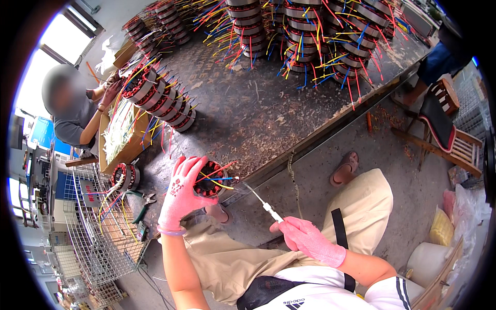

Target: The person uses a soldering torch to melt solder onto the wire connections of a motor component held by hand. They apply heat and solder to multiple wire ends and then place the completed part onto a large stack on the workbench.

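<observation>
My left hand (182, 194), in a pink glove, grips a round motor stator (211, 179) with copper windings and red, yellow and blue lead wires, held over the edge of a dark workbench (248, 111). My right hand (306, 238), also in a pink glove, pinches a thin white needle-like tool (269, 208) with a cord running up to the stator's wires. Both hands sit above my lap in beige trousers.
Stacks of stators (310, 31) with coloured wires fill the far bench; a row of stators (165, 101) lies at left. Another person (75, 111) works at far left beside a cardboard box (121, 137). A wire basket (95, 227), pliers (144, 201) and a wooden chair (447, 129) stand nearby.
</observation>
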### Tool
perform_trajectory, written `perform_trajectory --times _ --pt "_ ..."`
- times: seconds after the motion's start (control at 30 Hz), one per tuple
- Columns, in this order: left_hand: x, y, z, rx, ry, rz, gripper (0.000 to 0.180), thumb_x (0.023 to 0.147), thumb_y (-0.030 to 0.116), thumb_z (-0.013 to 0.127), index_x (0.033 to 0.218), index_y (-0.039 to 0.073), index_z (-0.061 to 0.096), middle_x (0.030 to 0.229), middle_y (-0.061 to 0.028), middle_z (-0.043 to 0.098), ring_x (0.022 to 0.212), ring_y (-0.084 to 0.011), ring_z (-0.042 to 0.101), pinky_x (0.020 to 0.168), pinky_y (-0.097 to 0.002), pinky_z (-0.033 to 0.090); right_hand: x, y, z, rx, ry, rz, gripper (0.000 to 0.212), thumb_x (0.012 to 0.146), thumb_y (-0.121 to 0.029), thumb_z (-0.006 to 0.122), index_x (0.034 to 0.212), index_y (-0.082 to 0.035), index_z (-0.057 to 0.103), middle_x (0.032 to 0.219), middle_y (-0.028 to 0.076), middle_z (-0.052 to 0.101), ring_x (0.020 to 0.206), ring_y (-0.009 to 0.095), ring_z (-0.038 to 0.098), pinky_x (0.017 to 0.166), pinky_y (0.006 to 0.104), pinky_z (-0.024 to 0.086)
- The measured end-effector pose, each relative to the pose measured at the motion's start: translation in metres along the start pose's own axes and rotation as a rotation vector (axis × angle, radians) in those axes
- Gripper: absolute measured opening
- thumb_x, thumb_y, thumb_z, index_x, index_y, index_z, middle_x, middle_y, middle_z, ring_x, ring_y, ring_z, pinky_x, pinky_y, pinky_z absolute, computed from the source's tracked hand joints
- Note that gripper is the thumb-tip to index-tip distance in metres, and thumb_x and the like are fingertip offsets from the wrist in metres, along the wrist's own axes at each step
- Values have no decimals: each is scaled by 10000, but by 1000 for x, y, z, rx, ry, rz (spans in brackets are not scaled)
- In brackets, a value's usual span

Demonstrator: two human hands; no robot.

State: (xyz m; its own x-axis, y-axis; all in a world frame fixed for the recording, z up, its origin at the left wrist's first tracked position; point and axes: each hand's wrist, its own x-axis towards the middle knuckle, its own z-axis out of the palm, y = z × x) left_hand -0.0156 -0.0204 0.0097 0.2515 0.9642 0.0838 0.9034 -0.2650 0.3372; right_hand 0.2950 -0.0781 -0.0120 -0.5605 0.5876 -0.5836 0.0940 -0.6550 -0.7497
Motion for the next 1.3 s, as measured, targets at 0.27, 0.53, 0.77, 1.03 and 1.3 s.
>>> perform_trajectory --times 0.27,0.53,0.77,1.03,1.3 --pt "0 -1 0 -3 -1 9 1011 403 175 860 1334 63 483 1289 -142 495 1288 -371 383 1132 -469 269 -2 -5 1 -9 -4 8 315 1009 -295 430 1086 -53 615 597 -27 443 507 44 360 473 219 304" --pt "-3 -2 -2 9 -28 -6 1004 420 195 857 1345 82 483 1313 -135 470 1311 -378 354 1141 -481 246 1 5 -2 71 9 -22 336 1015 -289 422 1095 -21 609 579 -31 429 495 44 348 461 219 285" --pt "3 -1 -4 51 -47 90 968 443 237 856 1338 122 503 1314 -103 488 1326 -346 362 1157 -504 208 1 8 -5 19 25 -24 359 1017 -310 417 1113 -19 606 563 -31 439 446 41 323 432 213 258" --pt "5 -4 -3 67 -24 100 973 415 244 867 1324 177 528 1278 -90 491 1326 -350 348 1152 -514 218 3 2 -3 46 9 -39 356 1014 -303 427 1106 -8 604 553 -33 432 457 39 331 434 214 256" --pt "1 0 -4 117 -3 35 949 412 243 871 1305 204 552 1249 -85 498 1290 -357 370 1142 -524 233 7 3 -4 34 11 -45 343 1010 -296 436 1098 -10 604 547 -42 413 463 36 327 433 218 251"
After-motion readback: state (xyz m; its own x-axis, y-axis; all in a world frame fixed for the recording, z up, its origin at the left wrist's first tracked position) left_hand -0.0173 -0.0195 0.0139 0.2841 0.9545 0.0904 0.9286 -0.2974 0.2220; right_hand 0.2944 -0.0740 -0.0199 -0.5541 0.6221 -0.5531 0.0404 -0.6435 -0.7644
